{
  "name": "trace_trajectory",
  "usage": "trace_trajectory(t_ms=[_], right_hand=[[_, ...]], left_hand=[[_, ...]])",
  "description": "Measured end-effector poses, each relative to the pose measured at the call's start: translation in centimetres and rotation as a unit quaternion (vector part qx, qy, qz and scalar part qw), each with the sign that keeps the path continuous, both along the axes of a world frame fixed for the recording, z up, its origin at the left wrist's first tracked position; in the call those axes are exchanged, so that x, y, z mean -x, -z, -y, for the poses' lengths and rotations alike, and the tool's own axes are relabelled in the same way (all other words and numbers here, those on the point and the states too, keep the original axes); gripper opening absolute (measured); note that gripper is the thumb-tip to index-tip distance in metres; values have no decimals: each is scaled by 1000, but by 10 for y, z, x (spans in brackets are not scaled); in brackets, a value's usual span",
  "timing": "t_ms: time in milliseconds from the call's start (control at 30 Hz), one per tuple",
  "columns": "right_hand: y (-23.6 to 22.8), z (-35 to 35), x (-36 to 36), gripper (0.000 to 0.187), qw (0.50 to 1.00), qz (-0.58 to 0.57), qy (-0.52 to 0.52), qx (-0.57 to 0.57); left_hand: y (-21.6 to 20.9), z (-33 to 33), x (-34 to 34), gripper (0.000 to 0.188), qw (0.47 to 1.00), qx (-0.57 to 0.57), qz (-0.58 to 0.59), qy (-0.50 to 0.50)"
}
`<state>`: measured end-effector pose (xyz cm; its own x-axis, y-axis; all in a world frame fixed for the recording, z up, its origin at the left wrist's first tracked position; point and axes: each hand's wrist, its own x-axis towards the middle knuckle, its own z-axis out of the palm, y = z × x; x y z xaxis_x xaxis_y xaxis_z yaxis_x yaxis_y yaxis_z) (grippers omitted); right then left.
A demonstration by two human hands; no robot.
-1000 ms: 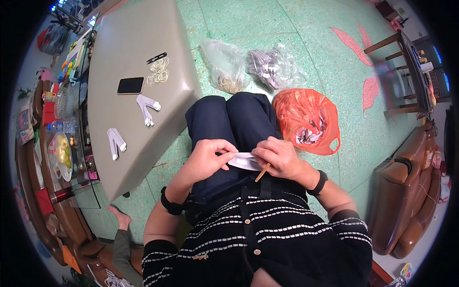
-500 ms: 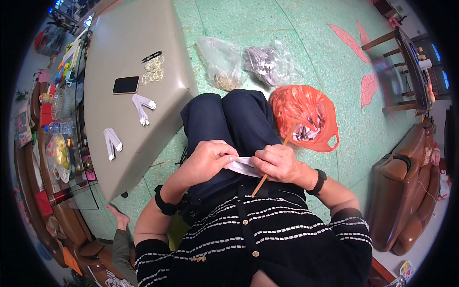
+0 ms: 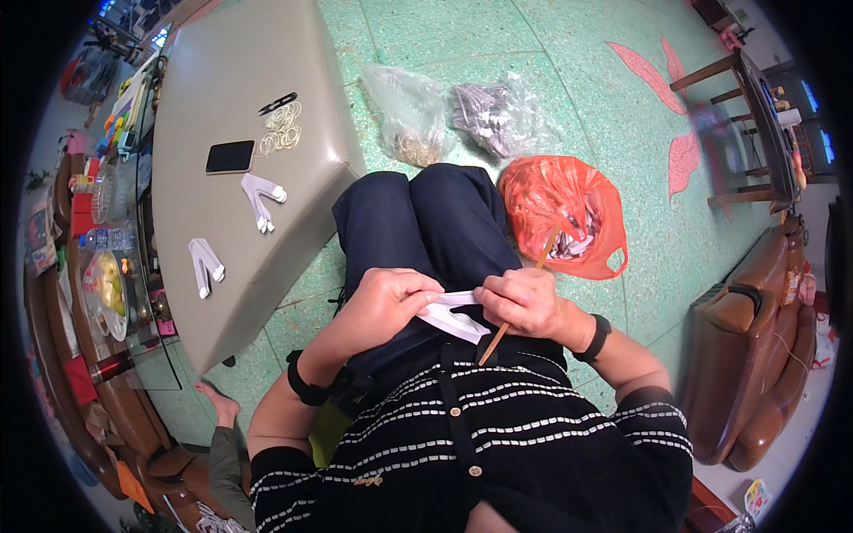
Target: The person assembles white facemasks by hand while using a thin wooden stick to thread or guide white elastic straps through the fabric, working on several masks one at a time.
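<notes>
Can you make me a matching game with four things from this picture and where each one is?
Things:
1. Black phone
2. White strip
3. Thin brown stick
4. Red plastic bag

Places:
A. Pinched between the left hand and the right hand
B. On the green floor, beside the person's legs
C. Flat on the grey-beige padded bench
D. Held in the right hand only

Right pairs: 1-C, 2-A, 3-D, 4-B
</notes>
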<state>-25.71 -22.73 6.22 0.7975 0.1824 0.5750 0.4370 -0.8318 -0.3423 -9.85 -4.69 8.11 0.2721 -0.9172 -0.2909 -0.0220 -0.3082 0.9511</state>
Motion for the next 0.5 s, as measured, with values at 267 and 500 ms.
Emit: trace_trajectory(t_ms=[267, 500], right_hand=[[5, -1, -1, 28, 983, -102, 60, -142], [-12, -3, 3, 17, 877, -297, 96, -365]], left_hand=[[4, -2, 5, 9, 990, 50, 129, -2], [1, -6, 4, 10, 991, 48, 119, -29]])
